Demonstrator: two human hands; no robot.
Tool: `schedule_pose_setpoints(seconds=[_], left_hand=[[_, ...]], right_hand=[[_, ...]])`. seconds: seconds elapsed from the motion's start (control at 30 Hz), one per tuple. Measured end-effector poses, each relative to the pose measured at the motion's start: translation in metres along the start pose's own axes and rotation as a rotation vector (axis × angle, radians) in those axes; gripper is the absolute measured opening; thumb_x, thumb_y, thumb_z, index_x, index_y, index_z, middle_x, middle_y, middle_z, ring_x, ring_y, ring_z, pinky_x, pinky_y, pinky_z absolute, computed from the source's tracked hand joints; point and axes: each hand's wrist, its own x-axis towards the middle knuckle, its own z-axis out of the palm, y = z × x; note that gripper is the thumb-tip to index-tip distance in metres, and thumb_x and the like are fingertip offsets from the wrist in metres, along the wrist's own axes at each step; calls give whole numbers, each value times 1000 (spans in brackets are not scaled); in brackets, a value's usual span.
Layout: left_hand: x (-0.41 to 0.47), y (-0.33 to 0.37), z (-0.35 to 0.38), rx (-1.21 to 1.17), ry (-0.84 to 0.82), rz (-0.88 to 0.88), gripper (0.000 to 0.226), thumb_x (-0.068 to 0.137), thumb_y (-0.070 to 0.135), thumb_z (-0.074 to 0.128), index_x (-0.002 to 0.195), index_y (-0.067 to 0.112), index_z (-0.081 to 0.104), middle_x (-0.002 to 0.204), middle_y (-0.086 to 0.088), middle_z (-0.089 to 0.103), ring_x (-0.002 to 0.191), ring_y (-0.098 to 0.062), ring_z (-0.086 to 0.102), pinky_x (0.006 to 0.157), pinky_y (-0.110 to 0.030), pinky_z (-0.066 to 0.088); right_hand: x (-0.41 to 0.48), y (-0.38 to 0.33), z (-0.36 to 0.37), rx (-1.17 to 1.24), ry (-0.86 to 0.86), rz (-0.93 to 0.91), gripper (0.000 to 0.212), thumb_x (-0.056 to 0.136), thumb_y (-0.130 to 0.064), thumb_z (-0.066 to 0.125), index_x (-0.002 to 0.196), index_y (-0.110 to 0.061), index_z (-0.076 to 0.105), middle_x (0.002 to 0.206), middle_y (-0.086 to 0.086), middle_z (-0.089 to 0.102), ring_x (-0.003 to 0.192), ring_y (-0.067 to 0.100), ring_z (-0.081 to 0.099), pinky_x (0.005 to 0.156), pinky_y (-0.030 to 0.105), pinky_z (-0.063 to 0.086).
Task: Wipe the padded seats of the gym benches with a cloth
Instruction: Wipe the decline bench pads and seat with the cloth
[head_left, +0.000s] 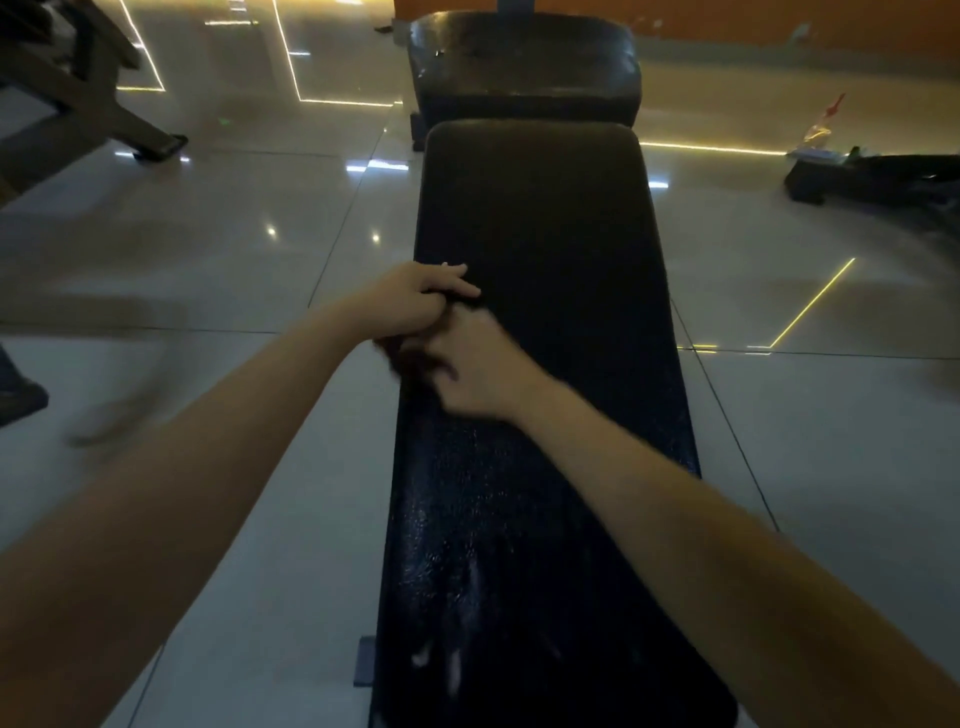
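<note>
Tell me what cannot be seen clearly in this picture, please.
The cloth: dark, mostly hidden between the left hand and right hand, head view.
The right hand's grip: motion-blurred, head view.
The dark frame, upper left: cut off by the picture's edges.
The items on the floor, right: small and blurred.

left hand (410, 304) and right hand (475, 371) holding dark cloth (397, 358), on black bench seat (545, 234)
</note>
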Motion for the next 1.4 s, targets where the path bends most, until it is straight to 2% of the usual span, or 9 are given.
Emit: schedule_pose_setpoints(seconds=[0.1,0.33,0.5,0.63,0.77,0.87,1.2,1.33,1.4], left_hand=[[-5,9,-3,-98,39,-34,44,97,-2,37,134,12,57,130,-7,56,119,-18,53,100,-27,42],[-8,-5,7,97,-111,35,40,98,7,50,133,27,57,162,4,20,151,-13,7,123,-41,10],[-10,-6,9,170,-120,76,43,97,16,58,137,31,54,163,5,14,151,-13,2,123,-44,9],[-8,-7,9,175,-127,78,45,97,14,59,138,32,52,164,5,12,151,-14,1,123,-43,9],[-8,-1,0,92,-171,24,42,101,11,48,138,30,53,163,0,17,151,-18,7,123,-42,10],[-14,6,0,6,-154,-33,57,98,1,41,146,32,42,159,-2,26,147,-23,23,120,-45,24],[-21,7,-3,-79,-136,-94,62,95,-2,41,148,31,39,156,-3,31,140,-26,35,117,-48,30],[-22,8,2,-90,-123,-89,60,94,-2,41,146,29,42,153,-4,36,137,-29,39,115,-48,33],[-23,11,2,-93,-129,-102,60,95,-2,41,146,28,42,153,-5,36,138,-31,38,115,-48,33]], right_hand=[[14,21,-9,9,59,167,45,81,-16,60,125,-13,66,126,11,62,122,32,52,102,50,44],[-81,-45,35,179,-24,53,48,70,-12,65,117,-20,70,132,-2,63,125,21,51,115,44,25],[-156,-86,64,296,-113,-90,53,70,-5,67,121,-18,69,140,-5,58,129,17,47,115,41,25],[-121,-68,40,121,-258,-196,60,73,-5,63,130,-23,63,146,-5,50,136,18,40,115,43,23],[-57,-31,19,38,-25,104,53,80,-9,59,130,-24,63,144,-3,53,132,22,43,110,48,33],[-43,-27,29,86,128,233,46,79,-10,59,124,-20,68,134,-2,60,123,25,49,103,46,37],[-153,-138,78,302,-311,-157,44,75,-13,74,117,-23,72,132,-7,61,131,17,43,112,41,25],[-120,-106,70,187,-280,-142,55,72,-6,63,124,-22,67,141,-2,55,133,20,42,110,44,32],[-98,-78,55,126,-135,-24,59,67,-5,58,122,-24,68,140,-3,56,131,21,46,108,50,36]])
